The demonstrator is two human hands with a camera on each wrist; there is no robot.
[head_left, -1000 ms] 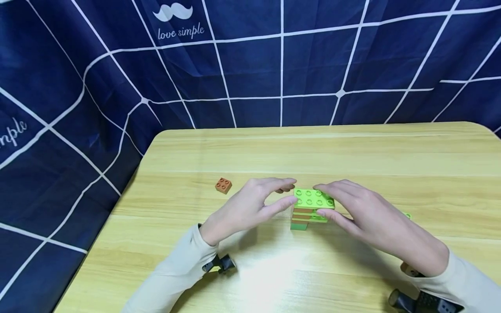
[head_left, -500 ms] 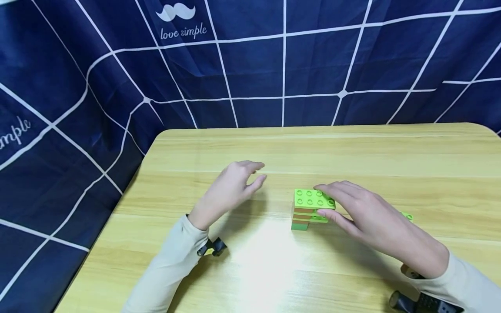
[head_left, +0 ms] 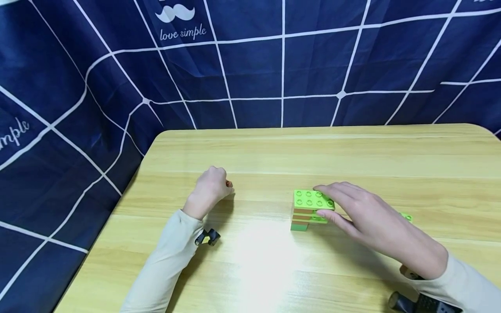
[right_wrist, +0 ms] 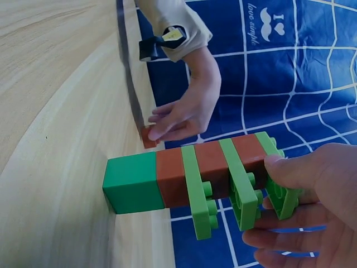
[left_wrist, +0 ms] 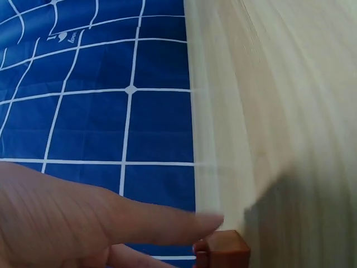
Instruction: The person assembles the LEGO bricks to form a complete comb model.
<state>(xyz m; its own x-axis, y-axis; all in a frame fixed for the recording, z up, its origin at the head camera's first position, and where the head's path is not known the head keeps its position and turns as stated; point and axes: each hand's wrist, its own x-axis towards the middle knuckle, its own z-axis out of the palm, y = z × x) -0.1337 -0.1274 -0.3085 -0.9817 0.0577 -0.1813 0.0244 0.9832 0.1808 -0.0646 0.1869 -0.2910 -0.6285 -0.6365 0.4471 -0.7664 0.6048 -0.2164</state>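
At the left, the person's left hand is down by the table, thumb and fingers closed in a pinch on a small brown brick; the hand hides most of it in the head view, and whether the brick has left the wood cannot be told. Well apart to the right stands the tower, upright on the table: a dark green block at the foot, then brown bricks taking turns with light green slabs that jut out towards the right, the topmost slab showing bare studs. Next comes the right hand, grasping the tower's top slab at its right end, thumb on the near side and forefinger on the far side, the other fingers spread loosely below. Farther right, a light green piece peeps out from behind that hand, mostly hidden. The step in hand looks like fetching the brown brick while the right hand steadies the tower. The next move seems to call for a secure pinch and a clean lift, with the right hand light enough not to tip the narrow, lopsided stack.
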